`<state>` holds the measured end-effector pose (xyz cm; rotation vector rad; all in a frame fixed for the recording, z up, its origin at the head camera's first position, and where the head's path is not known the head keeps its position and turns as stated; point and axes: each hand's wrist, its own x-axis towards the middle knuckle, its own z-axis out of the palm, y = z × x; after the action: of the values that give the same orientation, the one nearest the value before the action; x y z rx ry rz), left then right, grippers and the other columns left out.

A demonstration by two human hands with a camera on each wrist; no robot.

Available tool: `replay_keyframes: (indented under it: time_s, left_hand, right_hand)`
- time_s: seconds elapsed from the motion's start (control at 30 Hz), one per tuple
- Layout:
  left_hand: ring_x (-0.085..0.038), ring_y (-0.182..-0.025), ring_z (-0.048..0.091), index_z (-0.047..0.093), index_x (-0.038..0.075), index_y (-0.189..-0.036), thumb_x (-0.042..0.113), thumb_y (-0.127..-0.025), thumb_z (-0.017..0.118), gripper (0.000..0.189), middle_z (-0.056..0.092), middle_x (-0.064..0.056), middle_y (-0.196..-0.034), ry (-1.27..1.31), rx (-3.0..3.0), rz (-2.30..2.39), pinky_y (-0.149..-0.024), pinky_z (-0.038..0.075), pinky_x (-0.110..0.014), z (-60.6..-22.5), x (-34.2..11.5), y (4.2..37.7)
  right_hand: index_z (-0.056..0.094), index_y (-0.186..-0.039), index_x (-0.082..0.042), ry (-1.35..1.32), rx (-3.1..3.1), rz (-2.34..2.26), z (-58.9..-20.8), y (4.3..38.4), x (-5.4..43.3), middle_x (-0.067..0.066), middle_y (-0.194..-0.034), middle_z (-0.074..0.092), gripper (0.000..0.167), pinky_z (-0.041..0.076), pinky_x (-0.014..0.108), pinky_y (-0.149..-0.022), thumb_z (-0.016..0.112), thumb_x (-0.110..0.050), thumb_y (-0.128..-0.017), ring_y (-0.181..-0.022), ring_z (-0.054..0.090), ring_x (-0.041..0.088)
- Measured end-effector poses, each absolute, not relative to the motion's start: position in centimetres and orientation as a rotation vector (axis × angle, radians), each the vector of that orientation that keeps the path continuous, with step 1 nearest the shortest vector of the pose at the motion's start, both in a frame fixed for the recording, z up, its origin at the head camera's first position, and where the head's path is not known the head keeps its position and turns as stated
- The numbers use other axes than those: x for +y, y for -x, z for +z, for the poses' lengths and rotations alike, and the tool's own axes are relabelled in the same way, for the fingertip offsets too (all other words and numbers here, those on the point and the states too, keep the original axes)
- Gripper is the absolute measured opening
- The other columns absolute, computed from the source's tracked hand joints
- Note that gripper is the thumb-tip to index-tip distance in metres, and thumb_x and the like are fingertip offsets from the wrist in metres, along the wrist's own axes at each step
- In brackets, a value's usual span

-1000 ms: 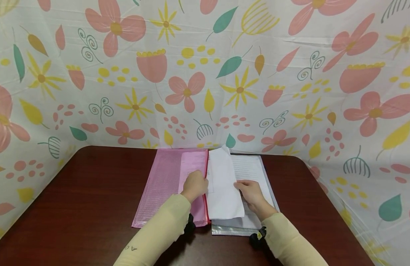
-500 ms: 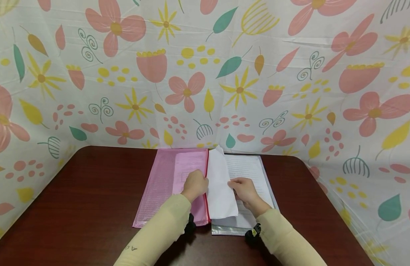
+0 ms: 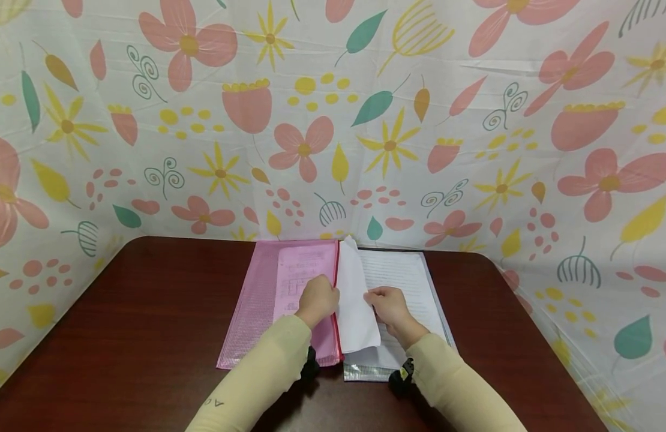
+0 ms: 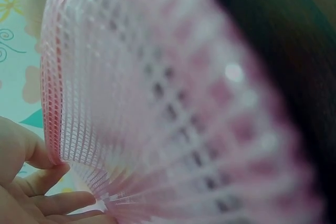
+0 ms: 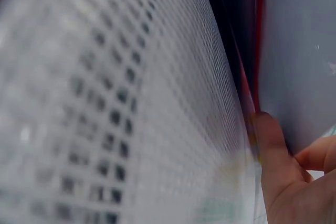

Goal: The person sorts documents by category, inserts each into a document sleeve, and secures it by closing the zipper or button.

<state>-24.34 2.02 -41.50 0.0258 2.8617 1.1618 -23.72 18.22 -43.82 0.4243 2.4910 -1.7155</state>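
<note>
A pink mesh document pouch (image 3: 249, 300) with a red opening edge lies left of centre. My left hand (image 3: 318, 298) pinches that edge; in the left wrist view its fingers (image 4: 44, 179) meet at the mesh. A white paper sheet (image 3: 356, 306) is partly inside, its printed part showing through the pink mesh and its blank part sticking out to the right. My right hand (image 3: 389, 307) pinches the paper's right edge, above a clear mesh pouch (image 3: 368, 374) with a printed page (image 3: 400, 273). In the right wrist view the right thumb (image 5: 275, 156) is near the red edge.
The dark brown table (image 3: 122, 318) extends to both sides of the pouches. Behind its far edge hangs a white curtain (image 3: 333, 78) with floral prints. Both wrists carry small black devices (image 3: 400, 381) close to the tabletop.
My right hand has moved left, sliding the paper further into the pink pouch. More print shows through the pink mesh, and more of the page at right is uncovered. My left hand stays put.
</note>
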Motion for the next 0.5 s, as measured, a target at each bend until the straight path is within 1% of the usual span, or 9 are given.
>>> replay_keyframes:
  time_s: [0.13,0.33,0.5]
  left_hand:
    - [-0.016,-0.049,0.04,0.035,0.013,-0.055,0.013,-0.09,0.05,0.038,0.035,0.001,-0.051,-0.018,2.866,1.167,-0.045,0.034,-0.028,-41.4,2.0,24.3]
    - [-0.015,-0.049,0.039,0.035,0.014,-0.057,0.012,-0.089,0.05,0.035,0.035,0.001,-0.052,-0.016,2.878,1.173,-0.045,0.034,-0.028,-41.4,2.1,24.4]
    - [-0.016,-0.051,0.042,0.038,0.013,-0.059,0.013,-0.088,0.05,0.031,0.043,-0.002,-0.056,-0.011,2.873,1.191,-0.047,0.036,-0.028,-41.3,2.2,24.4]
  right_hand:
    - [0.065,-0.107,0.007,-0.411,2.519,-1.722,-43.8,23.6,17.7,0.015,-0.09,0.066,0.027,0.051,0.025,-0.049,0.059,-0.013,-0.089,-0.062,0.059,0.011]
    - [0.066,-0.103,0.008,-0.37,2.523,-1.762,-43.8,23.5,16.4,0.014,-0.087,0.067,0.026,0.052,0.026,-0.05,0.06,-0.011,-0.088,-0.061,0.059,0.011]
    - [0.067,-0.101,0.011,-0.375,2.498,-1.802,-43.9,23.3,15.6,0.015,-0.083,0.067,0.026,0.053,0.027,-0.05,0.059,-0.009,-0.086,-0.059,0.059,0.011]
